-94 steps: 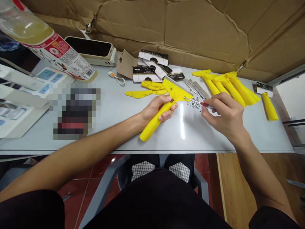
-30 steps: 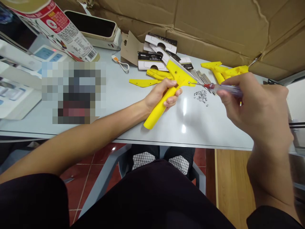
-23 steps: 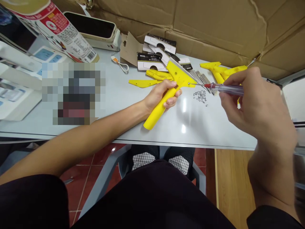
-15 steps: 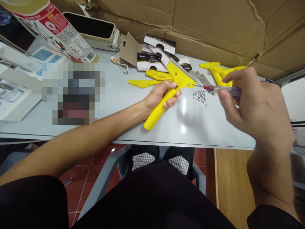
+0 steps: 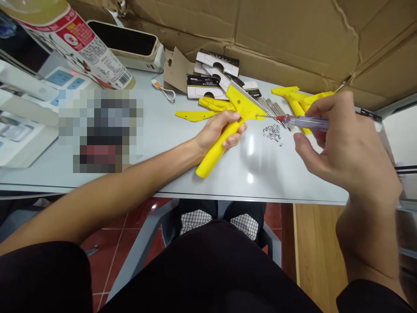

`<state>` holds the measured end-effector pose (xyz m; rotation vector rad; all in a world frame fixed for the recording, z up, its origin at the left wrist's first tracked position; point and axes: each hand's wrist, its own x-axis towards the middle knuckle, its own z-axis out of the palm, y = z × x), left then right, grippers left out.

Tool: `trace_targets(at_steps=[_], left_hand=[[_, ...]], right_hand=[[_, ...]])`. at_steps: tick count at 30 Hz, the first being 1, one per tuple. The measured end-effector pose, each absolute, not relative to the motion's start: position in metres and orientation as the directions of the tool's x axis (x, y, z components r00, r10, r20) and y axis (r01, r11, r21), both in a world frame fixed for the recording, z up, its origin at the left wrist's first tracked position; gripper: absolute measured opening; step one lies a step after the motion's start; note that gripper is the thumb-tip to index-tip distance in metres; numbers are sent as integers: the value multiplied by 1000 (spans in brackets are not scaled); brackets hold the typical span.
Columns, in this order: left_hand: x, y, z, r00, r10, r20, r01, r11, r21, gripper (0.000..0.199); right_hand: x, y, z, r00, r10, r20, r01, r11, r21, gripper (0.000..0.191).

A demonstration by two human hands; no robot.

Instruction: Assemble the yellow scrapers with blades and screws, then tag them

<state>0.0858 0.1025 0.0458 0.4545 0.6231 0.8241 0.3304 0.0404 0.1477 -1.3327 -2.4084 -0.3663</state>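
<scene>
My left hand is wrapped round the yellow handle of a scraper, which is tilted above the white table with a metal blade along its upper edge. In my right hand is a screwdriver with a clear purplish handle and a red collar. Its shaft points left, and the tip meets a small screw at the right corner of the scraper head. The right thumb stands off the handle, while the other fingers curl at it. Below the shaft lies a pile of small screws and nuts.
Yellow scraper parts lie left of the head, more yellow scrapers at right. Metal blades and printed blade packs are behind. A bottle, a phone and a power strip stand at left. Cardboard walls the back.
My right thumb has come away from the screwdriver handle. The screwdriver tip stays at the screw, and my left hand keeps the scraper in nearly the same place.
</scene>
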Motion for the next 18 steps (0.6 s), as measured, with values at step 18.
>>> trace_targets(at_steps=[18], left_hand=[[85,104,46,494,802,-335,-518,581,628,35]], right_hand=[[333,47,143,-501,679,537,820,571,44,16]])
